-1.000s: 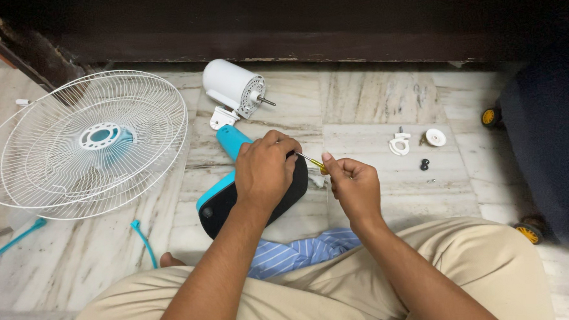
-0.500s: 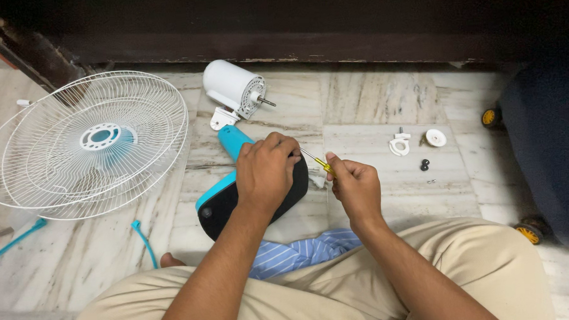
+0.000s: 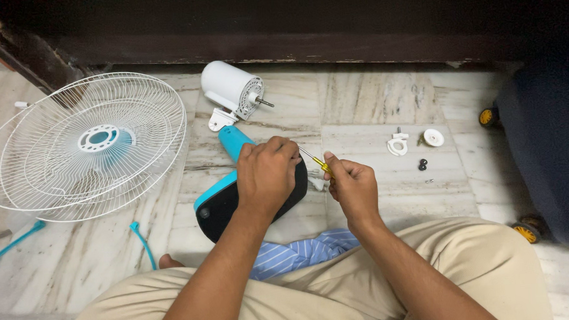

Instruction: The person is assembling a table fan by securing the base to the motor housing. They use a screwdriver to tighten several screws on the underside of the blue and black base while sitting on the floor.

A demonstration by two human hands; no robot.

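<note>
I sit on a marble floor with a blue and black fan base (image 3: 217, 206) in front of my knees. My left hand (image 3: 267, 175) is clamped over the top of the base and hides most of it. My right hand (image 3: 353, 187) grips a small screwdriver (image 3: 317, 162) with a yellow handle. Its metal tip points left, towards the base near my left fingers. The white fan motor (image 3: 231, 89) with its shaft lies just beyond, joined to the blue neck (image 3: 232, 141).
A white wire fan guard (image 3: 82, 146) lies at the left. Small white plastic parts (image 3: 399, 145), a white cap (image 3: 434, 137) and a black knob (image 3: 423, 165) lie at the right. A dark wheeled object (image 3: 546, 148) stands at the far right. Dark wooden furniture (image 3: 291, 25) runs along the back.
The screwdriver has tilted slightly in my right hand, its tip staying at the base. Both hands stay in place; the view has shifted a little.
</note>
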